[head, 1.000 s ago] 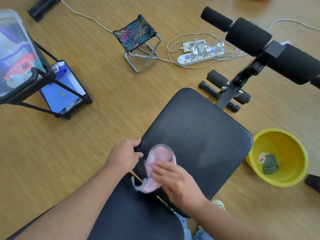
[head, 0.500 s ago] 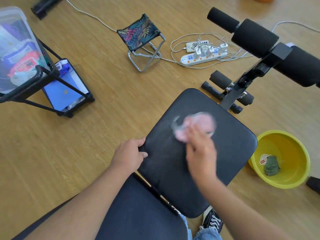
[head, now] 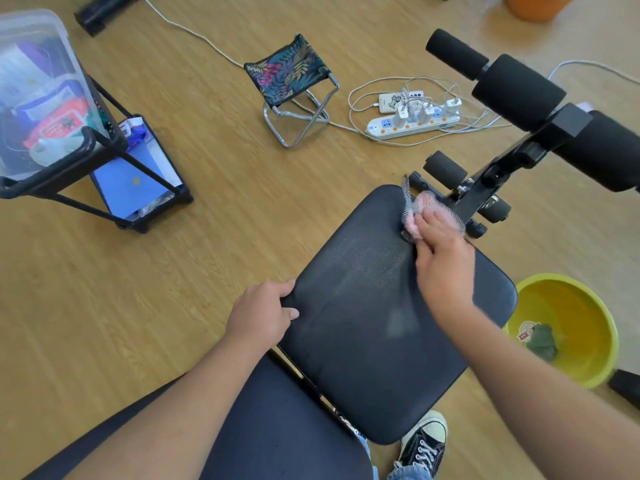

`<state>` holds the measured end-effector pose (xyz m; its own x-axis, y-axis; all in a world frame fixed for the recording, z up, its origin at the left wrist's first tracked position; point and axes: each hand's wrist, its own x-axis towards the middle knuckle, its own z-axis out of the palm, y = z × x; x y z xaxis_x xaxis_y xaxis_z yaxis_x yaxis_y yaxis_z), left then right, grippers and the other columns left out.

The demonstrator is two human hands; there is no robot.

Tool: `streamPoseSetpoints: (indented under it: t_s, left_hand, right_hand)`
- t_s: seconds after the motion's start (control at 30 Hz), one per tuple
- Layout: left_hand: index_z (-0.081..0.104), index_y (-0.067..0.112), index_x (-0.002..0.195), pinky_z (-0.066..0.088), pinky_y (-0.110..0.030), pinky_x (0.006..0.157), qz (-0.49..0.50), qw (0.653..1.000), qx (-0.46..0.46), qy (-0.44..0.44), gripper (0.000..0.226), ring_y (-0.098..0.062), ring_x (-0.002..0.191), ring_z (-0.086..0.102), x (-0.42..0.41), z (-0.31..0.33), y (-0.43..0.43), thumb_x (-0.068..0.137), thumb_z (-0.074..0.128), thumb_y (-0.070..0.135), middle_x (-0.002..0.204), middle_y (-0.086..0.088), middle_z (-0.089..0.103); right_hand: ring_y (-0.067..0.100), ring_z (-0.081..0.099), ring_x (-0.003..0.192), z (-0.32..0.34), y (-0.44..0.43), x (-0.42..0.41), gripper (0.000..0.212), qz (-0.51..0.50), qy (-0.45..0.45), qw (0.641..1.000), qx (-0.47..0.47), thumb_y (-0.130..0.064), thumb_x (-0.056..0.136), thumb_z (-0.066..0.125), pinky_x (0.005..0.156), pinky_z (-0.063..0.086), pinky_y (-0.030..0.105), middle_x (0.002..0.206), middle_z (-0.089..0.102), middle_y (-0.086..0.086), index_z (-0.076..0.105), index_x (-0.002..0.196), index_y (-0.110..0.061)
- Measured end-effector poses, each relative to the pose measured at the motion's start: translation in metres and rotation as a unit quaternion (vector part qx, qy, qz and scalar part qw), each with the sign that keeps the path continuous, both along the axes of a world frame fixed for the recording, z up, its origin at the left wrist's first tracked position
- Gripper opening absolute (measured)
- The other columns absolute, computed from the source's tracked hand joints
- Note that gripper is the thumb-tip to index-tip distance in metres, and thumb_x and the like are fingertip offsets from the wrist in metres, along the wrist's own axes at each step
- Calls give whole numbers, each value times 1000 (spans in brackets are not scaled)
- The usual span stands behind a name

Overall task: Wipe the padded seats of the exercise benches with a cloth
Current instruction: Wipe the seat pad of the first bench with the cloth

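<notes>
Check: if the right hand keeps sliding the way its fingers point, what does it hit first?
Likely the bench's black metal post, just past the seat pad's far edge. The right hand and cloth are already at that edge; depth unclear.

Home workout room: exercise bench (head: 381, 306), power strip (head: 412, 124)

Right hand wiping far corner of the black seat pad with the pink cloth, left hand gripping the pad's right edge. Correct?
Not quite. In the head view the left hand grips the seat pad at its left edge. The right hand does press the pink cloth on the far corner.
</notes>
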<state>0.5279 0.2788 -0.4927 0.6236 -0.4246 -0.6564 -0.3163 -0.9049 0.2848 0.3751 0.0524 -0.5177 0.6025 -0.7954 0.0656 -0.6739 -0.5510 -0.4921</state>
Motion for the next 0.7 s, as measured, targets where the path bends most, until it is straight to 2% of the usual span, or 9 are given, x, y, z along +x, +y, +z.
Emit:
streamPoseSetpoints:
  t_s: [0.07,0.2,0.27,0.33,0.4,0.47,0.57,0.63,0.7]
  left_hand:
    - [52,38,145,53,-36,100,5,1000,-3,7,61,-25,125,62,1,0,0,90,73,26,134,-1,68]
    - [61,34,139,56,-33,88,-12,1000,-3,1,51,-28,106,68,5,1,-1,90,69,18,125,-1,72]
    - [58,39,140,53,-27,79,-24,1000,-7,-6,55,-27,97,70,6,1,0,91,64,13,123,1,74]
    - [56,40,141,48,-23,76,-28,1000,-7,5,59,-26,93,69,9,3,0,91,61,9,125,0,73]
    - [55,37,143,49,-22,83,-30,999,-12,34,59,-23,107,69,13,6,-1,90,68,13,130,-1,71]
    - [54,38,143,51,-26,91,-32,997,-11,69,61,-21,116,66,17,6,-1,88,75,21,129,0,71]
    - [55,42,142,50,-26,85,-27,993,-7,111,62,-21,108,66,22,7,-2,87,74,19,122,3,72]
    - [57,43,140,49,-27,94,-9,988,-8,153,69,-18,111,64,26,7,1,82,78,11,124,9,70]
    - [59,42,138,49,-35,106,-14,983,7,184,77,-17,118,62,33,3,5,75,80,2,127,13,69]
  right_hand:
    - [26,60,120,-3,44,11,34,-20,-27,999,12,1,93,55,95,52,43,125,67,2,69,121,-13]
    - [22,56,131,-20,143,-9,31,208,-82,974,27,8,88,62,107,46,41,129,67,6,73,114,-3]
    - [20,50,136,-23,163,-25,33,373,-49,925,45,3,90,59,108,45,39,136,63,2,71,120,-7]
    - [19,44,140,-22,145,-31,34,529,-10,848,30,-6,98,49,113,39,36,142,58,1,66,128,-9]
    - [18,41,143,-21,98,-23,37,589,11,808,3,-12,105,38,116,35,35,146,54,2,63,132,-8]
    - [20,44,141,-21,43,-11,35,505,-2,863,-8,-8,104,42,114,39,40,144,56,5,64,131,-6]
    - [23,49,137,-14,12,7,38,268,-5,963,-14,4,94,58,109,45,44,140,60,2,65,130,-9]
    - [25,49,137,-17,43,17,42,133,-1,991,-19,9,91,59,112,41,40,139,60,5,66,128,-8]
    - [27,50,135,-23,93,19,43,118,-11,993,-7,12,89,53,114,38,39,138,61,8,67,126,-5]
